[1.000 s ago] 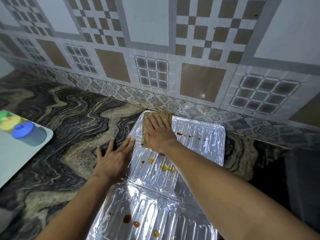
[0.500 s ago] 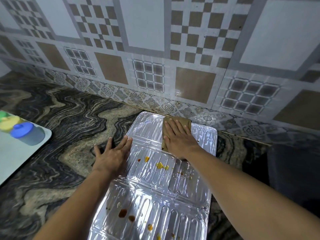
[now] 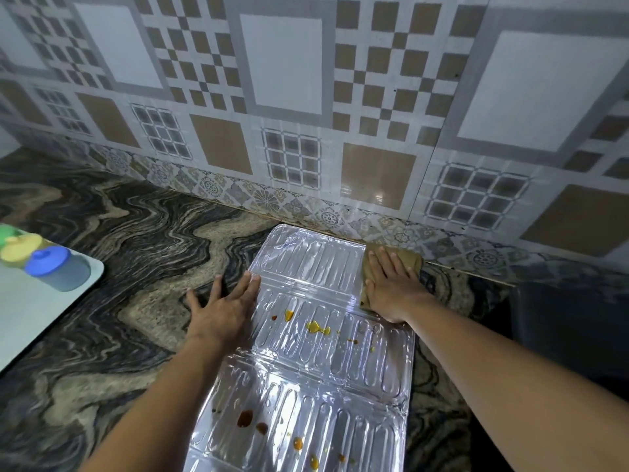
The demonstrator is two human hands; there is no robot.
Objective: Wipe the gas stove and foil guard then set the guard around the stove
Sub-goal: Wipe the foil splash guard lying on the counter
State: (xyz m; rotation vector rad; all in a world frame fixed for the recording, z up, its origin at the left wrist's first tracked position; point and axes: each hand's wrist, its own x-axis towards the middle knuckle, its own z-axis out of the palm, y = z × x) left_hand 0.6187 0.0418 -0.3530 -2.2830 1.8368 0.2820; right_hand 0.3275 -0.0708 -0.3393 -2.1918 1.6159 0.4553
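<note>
Foil, thin and ribbed, makes up the guard (image 3: 323,379), which lies flat on the stone counter (image 3: 136,301), its folding panels running from the near edge out to the wall (image 3: 282,131). Brown spots (image 3: 245,418) mark the nearest panel and yellow drips (image 3: 315,327) the middle one, so both panels look unwiped. Past these, the left hand (image 3: 223,310) lies open and spread, palm on the counter and fingertips on the guard's left edge, seemingly pinning it. The right hand (image 3: 391,286), fingers straight and together, presses a tan cloth (image 3: 410,258) flat on the far right corner, where the cloth overhangs the edge beside the wall. Such a sheet is probably very light, slick underneath and quick to dent or crease, so it likely slides under a wiping stroke unless held down. For lifting, both long side edges near a fold seem the safest hold, not a single corner, which would buckle. A dark shape (image 3: 571,321) at the right may be the stove; I cannot tell.
</note>
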